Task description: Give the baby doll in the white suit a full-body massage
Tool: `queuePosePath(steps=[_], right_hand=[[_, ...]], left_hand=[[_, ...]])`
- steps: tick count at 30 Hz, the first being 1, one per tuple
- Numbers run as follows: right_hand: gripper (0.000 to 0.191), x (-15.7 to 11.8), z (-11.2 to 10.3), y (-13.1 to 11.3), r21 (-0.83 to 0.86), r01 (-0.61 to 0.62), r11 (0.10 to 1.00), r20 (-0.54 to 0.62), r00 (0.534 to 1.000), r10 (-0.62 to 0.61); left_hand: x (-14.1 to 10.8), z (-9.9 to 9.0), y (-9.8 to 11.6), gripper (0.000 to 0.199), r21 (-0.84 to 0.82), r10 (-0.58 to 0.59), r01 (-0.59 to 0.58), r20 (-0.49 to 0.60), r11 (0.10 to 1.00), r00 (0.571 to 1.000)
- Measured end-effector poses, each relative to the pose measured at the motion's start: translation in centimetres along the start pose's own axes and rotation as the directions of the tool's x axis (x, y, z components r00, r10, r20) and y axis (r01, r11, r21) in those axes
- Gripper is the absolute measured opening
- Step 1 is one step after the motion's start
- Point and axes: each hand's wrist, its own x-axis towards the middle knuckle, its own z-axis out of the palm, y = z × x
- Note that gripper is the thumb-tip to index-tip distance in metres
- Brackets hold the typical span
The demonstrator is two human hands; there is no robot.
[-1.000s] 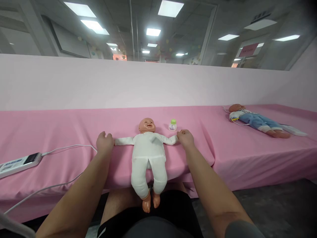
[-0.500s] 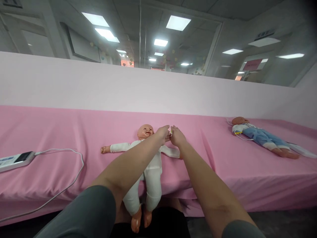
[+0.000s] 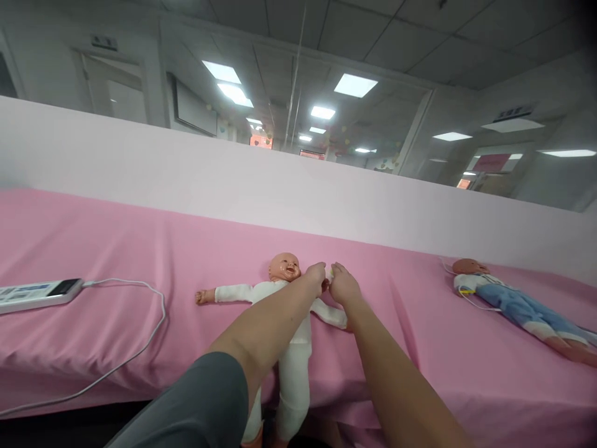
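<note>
baby doll, bald, white long-sleeved top and white trousers, on its back on the pink sheet, head far side, legs toward you, feet cut off at frame bottom. arms spread, one bare fist out flat, chest partly hidden under your left forearm. small bottle beside its head, between your hands, mostly hidden; pale bit plus yellow-green sliver visible, can't tell if capped.
</note>
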Motion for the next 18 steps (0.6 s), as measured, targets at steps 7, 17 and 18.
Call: queuePosePath(steps=[7,17,18], right_hand=[[0.067,-3.4,-2.9,-3.3,0.236,0.008,0.972,-0.038,0.999,0.001],[0.082,-21.3,-5.5,-18.8,0.538,0.426,0.727,0.084,0.832,-0.549],[0.087,-21.7,-5.8,-19.7,0.528,0.441,0.726,0.108,0.813,-0.572]], left_hand=[[-7.7,-4.2,3.9,0.034,0.090,0.025,-0.021,-0.037,0.996,0.999],[-19.1,-13.6,2.3,0.055,-0.417,0.257,-0.263,-0.072,0.870,0.964],[-19.7,-13.7,1.2,0.056,-0.437,0.237,-0.239,-0.060,0.867,0.970]])
